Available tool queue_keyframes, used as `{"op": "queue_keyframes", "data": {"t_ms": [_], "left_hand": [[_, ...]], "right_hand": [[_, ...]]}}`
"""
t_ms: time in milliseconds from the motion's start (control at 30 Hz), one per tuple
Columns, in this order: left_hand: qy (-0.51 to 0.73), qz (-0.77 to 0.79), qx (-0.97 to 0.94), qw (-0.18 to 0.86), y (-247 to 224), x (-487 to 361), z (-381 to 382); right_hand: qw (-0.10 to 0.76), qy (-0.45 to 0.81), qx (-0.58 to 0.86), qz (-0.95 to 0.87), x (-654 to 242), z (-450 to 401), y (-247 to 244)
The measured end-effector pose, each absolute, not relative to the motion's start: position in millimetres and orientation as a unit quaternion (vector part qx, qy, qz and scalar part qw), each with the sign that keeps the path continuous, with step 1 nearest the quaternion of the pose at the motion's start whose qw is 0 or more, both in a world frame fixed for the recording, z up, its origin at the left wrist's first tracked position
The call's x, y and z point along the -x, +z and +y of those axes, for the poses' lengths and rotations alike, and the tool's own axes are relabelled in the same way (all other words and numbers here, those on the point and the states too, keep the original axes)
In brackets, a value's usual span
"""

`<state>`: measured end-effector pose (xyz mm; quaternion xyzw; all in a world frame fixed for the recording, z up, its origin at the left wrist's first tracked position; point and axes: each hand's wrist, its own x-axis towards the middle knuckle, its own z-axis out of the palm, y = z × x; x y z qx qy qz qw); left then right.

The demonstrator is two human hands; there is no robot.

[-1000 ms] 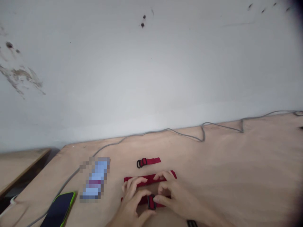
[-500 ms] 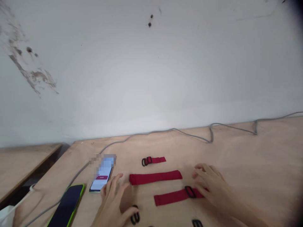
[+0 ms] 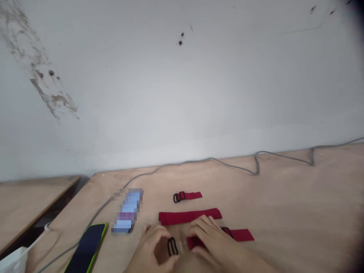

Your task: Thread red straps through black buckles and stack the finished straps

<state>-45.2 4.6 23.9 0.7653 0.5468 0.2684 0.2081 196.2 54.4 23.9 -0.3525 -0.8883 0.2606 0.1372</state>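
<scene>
My left hand (image 3: 155, 248) holds a black slider buckle (image 3: 172, 247) upright between thumb and fingers. To its right, my right hand (image 3: 207, 239) grips the left end of a red webbing strap (image 3: 243, 235), and part of that strap is hidden under the fingers. A black buckle (image 3: 227, 232) is threaded on this strap, just beyond my right hand. Behind both hands lies a folded red strap (image 3: 189, 216). Farther back is a short red strap (image 3: 194, 195) with a black slider and a black ring (image 3: 175, 198) at its left end.
A phone with a lit, blurred screen (image 3: 127, 212) lies left of the straps. Nearer the left edge is a dark phone in a green case (image 3: 87, 248). A grey cable (image 3: 153, 170) runs along the wooden table (image 3: 298, 204) by the wall. A white object (image 3: 14, 261) sits bottom left.
My left hand has gone from open beside the phone to holding the black buckle upright. My right hand has moved left along the red strap to its left end.
</scene>
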Motion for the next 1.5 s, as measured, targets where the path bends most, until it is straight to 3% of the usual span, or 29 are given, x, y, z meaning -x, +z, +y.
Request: {"op": "queue_keyframes", "data": {"t_ms": [367, 767, 1200, 1333, 1500], "left_hand": [[0.314, 0.484, -0.769, 0.276, 21, 17, 23], [0.301, 0.476, -0.771, 0.298, 7, 23, 22], [0.314, 0.482, -0.809, 0.116, 3, 14, 19], [0.313, 0.473, -0.806, 0.17, -16, 8, 19], [0.402, 0.477, -0.741, 0.249, -22, 15, 19]], "right_hand": [[0.256, 0.349, 0.381, -0.817, -201, 50, 6], [0.229, 0.349, 0.339, -0.843, -203, 49, -11], [0.278, 0.237, 0.3, -0.881, -199, 47, -25], [0.286, 0.207, 0.277, -0.894, -193, 49, -19], [0.249, 0.192, 0.31, -0.897, -194, 54, -7]]}}
